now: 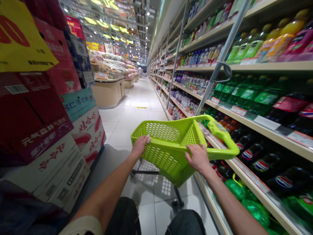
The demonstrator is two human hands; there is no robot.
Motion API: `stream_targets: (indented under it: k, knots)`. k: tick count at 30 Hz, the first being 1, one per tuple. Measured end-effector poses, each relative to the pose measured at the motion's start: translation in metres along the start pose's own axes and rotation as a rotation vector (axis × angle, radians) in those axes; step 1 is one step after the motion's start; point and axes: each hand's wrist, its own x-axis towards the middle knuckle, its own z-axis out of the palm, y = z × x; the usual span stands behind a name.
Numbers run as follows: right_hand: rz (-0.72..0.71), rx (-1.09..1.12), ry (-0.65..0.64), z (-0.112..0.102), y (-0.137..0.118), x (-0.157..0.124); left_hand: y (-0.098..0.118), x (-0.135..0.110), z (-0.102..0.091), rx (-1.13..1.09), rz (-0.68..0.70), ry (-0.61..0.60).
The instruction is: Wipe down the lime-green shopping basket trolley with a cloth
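Note:
A bright green plastic shopping cart (pixel 168 150) stands sideways across the aisle in front of me, its handle (pixel 232 147) pointing right toward the shelves. My left hand (pixel 140 146) is closed over the near rim at the basket's front end. Something small and whitish shows at its fingertips, too small to name. Farther right, my right hand (pixel 197 156) grips the same near rim close to the handle end, fingers curled over the edge. Perforated walls surround the basket, and dark legs with casters carry it.
Shelves with green soda bottles (pixel 271 94) and dark cola bottles (pixel 264 164) run along the right, close to the handle. Stacked drink cartons (pixel 83 127) rise on the left. Tiled floor (pixel 137 114) leads ahead past a rounded display counter (pixel 109 93).

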Motion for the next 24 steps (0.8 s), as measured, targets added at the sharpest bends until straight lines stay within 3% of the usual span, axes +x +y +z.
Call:
stream_targets:
  k: [3,5,10,17,21,24]
  knots:
    - [0.015,0.010,0.066,-0.001,0.000,-0.009,-0.028,-0.007,-0.012,0.046,-0.086,0.048]
    - [0.049,0.013,0.101,-0.001,-0.003,-0.012,-0.025,-0.015,-0.004,0.053,-0.065,0.059]
    - [0.092,0.003,0.139,0.001,-0.005,-0.014,-0.006,-0.036,0.025,0.013,0.182,0.147]
    - [0.127,-0.009,0.153,0.001,-0.002,-0.019,-0.019,-0.062,0.028,-0.028,0.040,0.344]
    - [0.122,-0.021,0.153,0.002,0.001,-0.022,-0.018,-0.095,0.047,-0.038,0.041,0.284]
    - [0.120,-0.031,0.145,0.002,0.005,-0.024,-0.015,-0.108,0.050,-0.040,0.068,0.191]
